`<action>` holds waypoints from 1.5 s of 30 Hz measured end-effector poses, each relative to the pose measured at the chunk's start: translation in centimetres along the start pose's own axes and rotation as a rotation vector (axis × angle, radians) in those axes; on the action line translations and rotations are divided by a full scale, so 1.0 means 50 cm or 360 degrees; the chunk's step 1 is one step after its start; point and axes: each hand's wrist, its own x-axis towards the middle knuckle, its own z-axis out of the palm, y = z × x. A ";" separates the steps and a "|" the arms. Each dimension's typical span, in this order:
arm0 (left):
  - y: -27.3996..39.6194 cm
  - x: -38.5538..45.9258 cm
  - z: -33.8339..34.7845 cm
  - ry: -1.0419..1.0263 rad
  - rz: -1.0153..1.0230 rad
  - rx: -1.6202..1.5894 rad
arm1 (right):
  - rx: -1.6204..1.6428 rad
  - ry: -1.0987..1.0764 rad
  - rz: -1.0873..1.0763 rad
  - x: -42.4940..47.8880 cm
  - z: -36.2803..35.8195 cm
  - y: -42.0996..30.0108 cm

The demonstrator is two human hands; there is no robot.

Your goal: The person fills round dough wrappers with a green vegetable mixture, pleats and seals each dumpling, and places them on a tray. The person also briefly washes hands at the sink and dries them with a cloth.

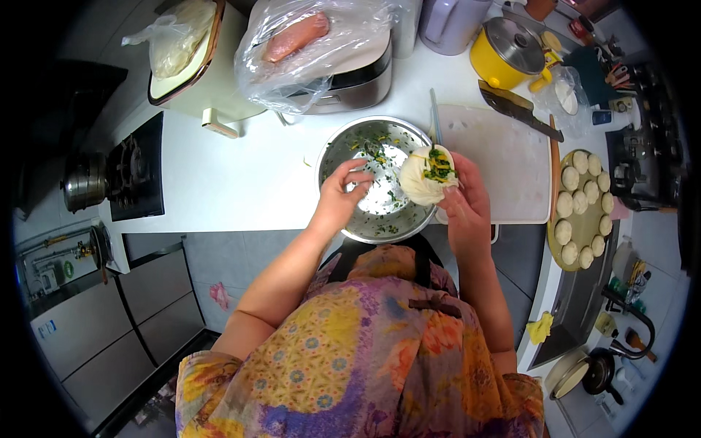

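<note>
My right hand [468,202] holds a partly pleated dough bun [420,183] over the right rim of a stainless steel bowl [378,232]. Chopped green and yellow filling [438,164] shows in the bun's opening. My left hand [348,191] is above the bowl's left part, its fingers curled and apart with nothing seen between them. Bits of the filling cling to the bowl's inside. A pale cutting board [493,164] lies to the right, partly behind my right hand.
A round tray [589,219] of small buns stands at the right, beside a wooden rolling pin [554,175]. A cleaver [506,104] lies across the board's back corner. Behind stand a yellow pot [495,68] and an appliance [356,93] with bagged meat [298,37] on top.
</note>
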 end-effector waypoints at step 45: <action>0.072 -0.092 0.038 -0.0639 -0.0278 -0.1393 | -0.1794 -0.0514 -0.0616 -0.039 0.066 -0.028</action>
